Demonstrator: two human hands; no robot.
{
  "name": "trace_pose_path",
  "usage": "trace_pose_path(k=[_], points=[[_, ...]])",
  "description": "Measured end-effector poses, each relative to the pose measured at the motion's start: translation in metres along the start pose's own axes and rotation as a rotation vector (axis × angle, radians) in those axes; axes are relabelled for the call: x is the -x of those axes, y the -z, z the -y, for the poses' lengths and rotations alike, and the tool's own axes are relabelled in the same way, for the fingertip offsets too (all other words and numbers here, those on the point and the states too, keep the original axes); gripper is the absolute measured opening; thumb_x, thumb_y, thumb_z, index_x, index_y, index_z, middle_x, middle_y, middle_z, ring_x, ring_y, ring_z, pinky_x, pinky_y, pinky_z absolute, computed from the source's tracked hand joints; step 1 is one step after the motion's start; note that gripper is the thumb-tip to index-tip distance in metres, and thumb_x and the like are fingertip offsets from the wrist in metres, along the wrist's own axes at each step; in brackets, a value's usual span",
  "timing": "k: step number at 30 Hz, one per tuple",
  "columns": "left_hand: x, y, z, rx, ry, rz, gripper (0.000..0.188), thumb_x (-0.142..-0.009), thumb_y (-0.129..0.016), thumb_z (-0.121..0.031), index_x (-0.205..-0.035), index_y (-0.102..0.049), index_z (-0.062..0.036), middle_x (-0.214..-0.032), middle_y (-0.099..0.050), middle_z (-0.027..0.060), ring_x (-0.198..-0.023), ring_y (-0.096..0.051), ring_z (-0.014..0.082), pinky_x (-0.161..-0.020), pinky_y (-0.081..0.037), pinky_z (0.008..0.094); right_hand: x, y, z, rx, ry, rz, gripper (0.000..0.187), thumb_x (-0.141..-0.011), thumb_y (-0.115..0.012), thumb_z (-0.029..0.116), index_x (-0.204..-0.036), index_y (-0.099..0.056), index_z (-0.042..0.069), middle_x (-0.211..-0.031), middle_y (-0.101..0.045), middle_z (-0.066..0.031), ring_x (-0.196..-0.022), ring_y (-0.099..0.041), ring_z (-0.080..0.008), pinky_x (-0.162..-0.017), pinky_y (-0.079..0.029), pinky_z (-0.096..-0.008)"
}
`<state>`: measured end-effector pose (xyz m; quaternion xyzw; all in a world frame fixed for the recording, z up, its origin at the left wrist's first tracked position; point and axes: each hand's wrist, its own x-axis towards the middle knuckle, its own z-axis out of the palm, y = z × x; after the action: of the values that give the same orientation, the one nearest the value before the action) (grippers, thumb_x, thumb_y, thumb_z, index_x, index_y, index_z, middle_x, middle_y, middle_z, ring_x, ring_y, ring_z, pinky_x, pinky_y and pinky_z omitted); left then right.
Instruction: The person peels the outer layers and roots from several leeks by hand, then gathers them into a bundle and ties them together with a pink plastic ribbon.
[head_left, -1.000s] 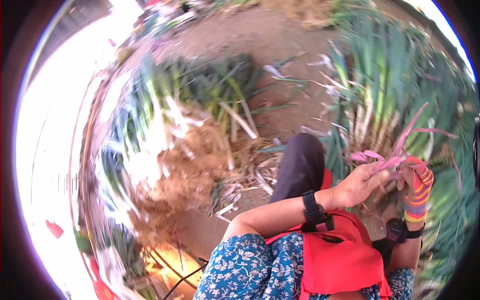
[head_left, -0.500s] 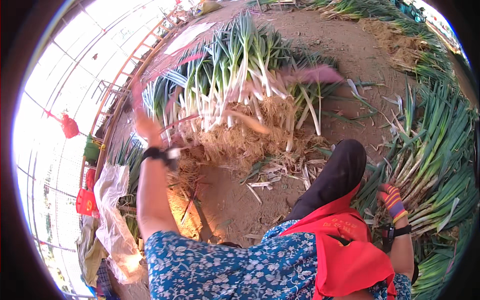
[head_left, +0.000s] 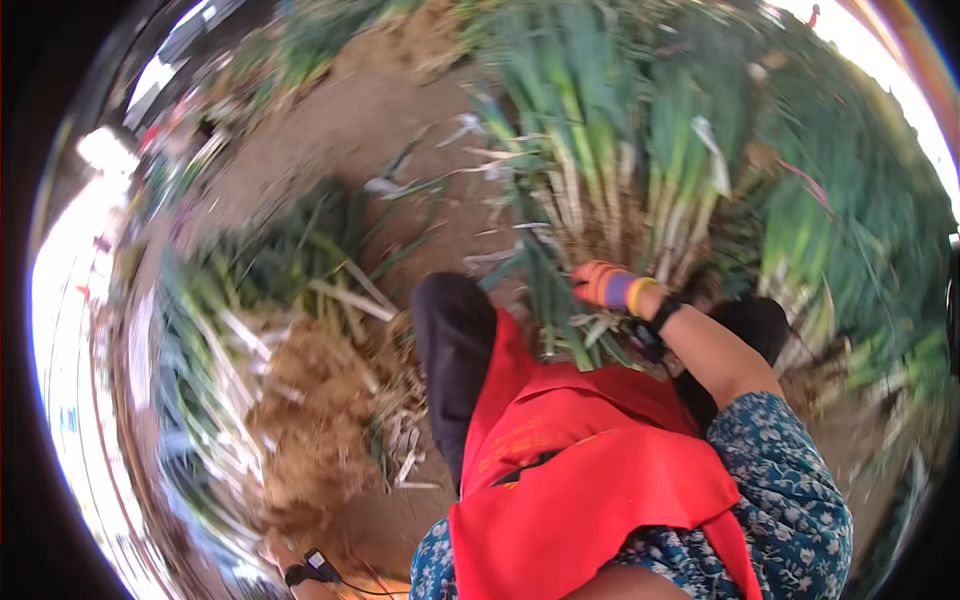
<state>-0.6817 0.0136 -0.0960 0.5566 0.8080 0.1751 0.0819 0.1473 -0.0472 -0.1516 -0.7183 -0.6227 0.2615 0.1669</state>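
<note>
Beside leeks (head_left: 600, 150), the right hand (head_left: 603, 284) and left hand (head_left: 277, 550) had fingers of unclear spread and hold; firm shanks (head_left: 607, 200) likely suited gripping.

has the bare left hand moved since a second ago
Yes: the bare left hand has moved leftward, from right of the left-hand heap of green-and-white, brown-rooted stalks to its lower end.

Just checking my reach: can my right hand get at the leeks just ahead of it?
Probably yes: your right hand is close to the leeks, and nothing bulky seems to stand between them.
</note>
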Motion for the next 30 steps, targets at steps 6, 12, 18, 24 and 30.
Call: trace_pose_path(k=[6, 12, 18, 24, 30], points=[[-0.039, -0.092, -0.433, 1.007, -0.377, 0.476, 0.022, -0.084, -0.059, -0.015, -0.101, -0.058, -0.001, -0.088, -0.06, 0.0047, -0.081, -0.057, 0.0138, -0.076, -0.047, 0.0268, 0.061, 0.001, -0.045, -0.189, -0.425, 0.005, 0.037, -0.076, -0.061, 0.029, -0.103, -0.062, 0.004, -0.09, -0.064, -0.0194, -0.086, -0.062, -0.0312, -0.076, -0.047, -0.0382], [0.137, -0.137, -0.705, 1.166, -0.562, 1.086, 0.024, -0.086, -0.057, -0.01, -0.106, -0.056, 0.0029, -0.096, -0.063, 0.0115, -0.087, -0.062, 0.0225, -0.079, -0.049, 0.031, 0.072, -0.047, -0.122, -0.218, -0.635, 0.075, 0.041, -0.074, -0.063, 0.033, -0.103, -0.063, 0.005, -0.092, -0.064, -0.0186, -0.09, -0.061, -0.0319, -0.079, -0.046, -0.0406], [0.222, -0.227, -0.757, 1.135, -0.415, 1.527, 0.016, -0.084, -0.057, -0.005, -0.098, -0.058, 0.0032, -0.087, -0.063, 0.0111, -0.073, -0.062, 0.0203, -0.069, -0.051, 0.0314, 0.026, -0.045, -0.196, -0.3, -0.766, -0.187, 0.041, -0.076, -0.064, 0.026, -0.11, -0.059, 0.004, -0.1, -0.063, -0.0185, -0.091, -0.06, -0.0322, -0.079, -0.046, -0.0386], [0.216, -0.261, -0.755, 0.975, -0.016, 1.471, 0.01, -0.084, -0.054, -0.002, -0.092, -0.057, 0.003, -0.079, -0.062, 0.0111, -0.063, -0.06, 0.0167, -0.06, -0.049, 0.0277, -0.075, -0.04, -0.215, -0.242, -0.631, -0.54, 0.056, -0.08, -0.059, 0.023, -0.13, -0.042, 0.004, -0.133, -0.042, -0.0201, -0.118, -0.045, -0.0323, -0.096, -0.039, -0.036], [0.251, -0.255, -0.77, 0.795, -0.309, 1.581, 0.012, -0.086, -0.056, -0.007, -0.092, -0.059, 0.0036, -0.082, -0.064, 0.0112, -0.065, -0.059, 0.0133, -0.062, -0.048, 0.0246, -0.147, -0.077, -0.331, 0.543, -0.809, -0.608, 0.059, -0.082, -0.054, 0.031, -0.13, -0.036, 0.002, -0.129, -0.045, -0.0222, -0.112, -0.049, -0.0353, -0.094, -0.04, -0.0409]])
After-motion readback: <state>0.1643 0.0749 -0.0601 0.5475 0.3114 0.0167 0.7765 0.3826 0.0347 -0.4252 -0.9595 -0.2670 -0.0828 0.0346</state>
